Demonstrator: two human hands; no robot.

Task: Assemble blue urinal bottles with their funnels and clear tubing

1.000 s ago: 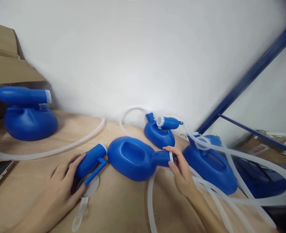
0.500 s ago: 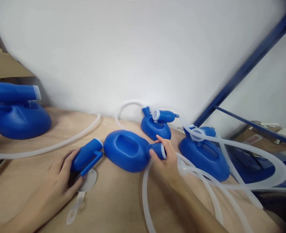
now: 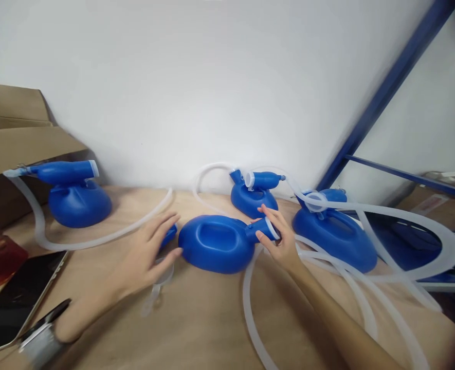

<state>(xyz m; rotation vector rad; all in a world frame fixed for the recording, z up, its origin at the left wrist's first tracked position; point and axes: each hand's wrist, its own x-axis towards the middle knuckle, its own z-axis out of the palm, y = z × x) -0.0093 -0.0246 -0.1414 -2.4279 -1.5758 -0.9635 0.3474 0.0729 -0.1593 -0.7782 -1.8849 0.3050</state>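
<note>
A blue plastic bottle [image 3: 215, 244] with a hollow in its top lies on the wooden table [image 3: 196, 318] in the middle. My right hand [image 3: 279, 241] is closed round its neck, at the white-rimmed mouth. My left hand [image 3: 148, 257] has its fingers spread, fingertips touching the bottle's left end. It lies over a blue tube piece [image 3: 169, 235] and a clear lid with a tab [image 3: 156, 288], both mostly hidden beneath it.
Three more blue bottles stand around: far left [image 3: 78, 200], behind the middle [image 3: 252, 198], right [image 3: 335, 236]. Clear hoses [image 3: 366, 293] loop over the right side and front. A tablet [image 3: 15, 303] lies at the near left, cardboard boxes [image 3: 15, 144] far left, a blue rack post [image 3: 385, 97] right.
My left hand has let go of the blue tube piece and opened, moving right to the bottle's end. My right hand stays on the neck. The view has shifted left.
</note>
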